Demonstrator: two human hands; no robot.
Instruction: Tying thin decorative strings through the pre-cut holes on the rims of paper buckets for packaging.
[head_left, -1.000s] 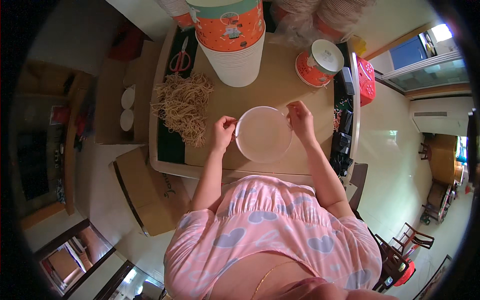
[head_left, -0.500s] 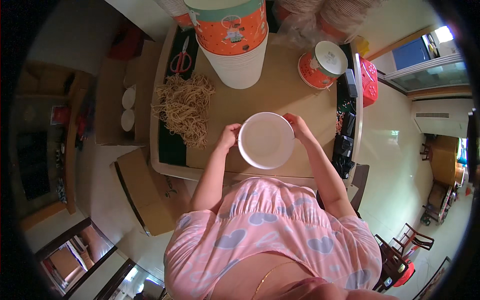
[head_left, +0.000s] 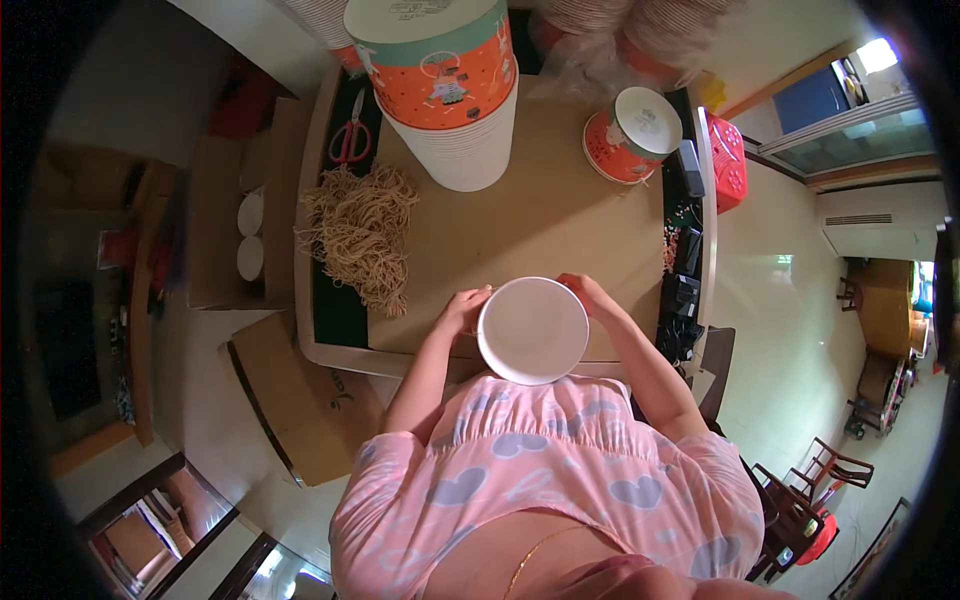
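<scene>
A round white paper tub (head_left: 533,332) is held close to my body at the table's front edge. Its open mouth faces up and shows a bare white inside; its outer wall is hidden. My left hand (head_left: 463,311) grips the left side of the rim, fingers partly behind the tub. On the opposite side, my right hand (head_left: 590,297) closes round the rim. Beyond them stands a tall upside-down stack of paper tubs (head_left: 450,140), orange and green at the top. A tangled heap of beige cord (head_left: 362,238) lies left of my left hand.
Red-handled scissors (head_left: 350,138) lie behind the cord. Orange upturned tubs (head_left: 622,150) stand at the right. Black box-like items (head_left: 684,295) line the right table edge near a red plastic stool (head_left: 728,165). Bagged tub stacks (head_left: 670,40) fill the back; a cardboard box (head_left: 305,400) sits left.
Both hands have drawn the tub nearer to my body, and its mouth now sits lower in the picture. The view has shifted slightly, so the table things appear a little lower and further left.
</scene>
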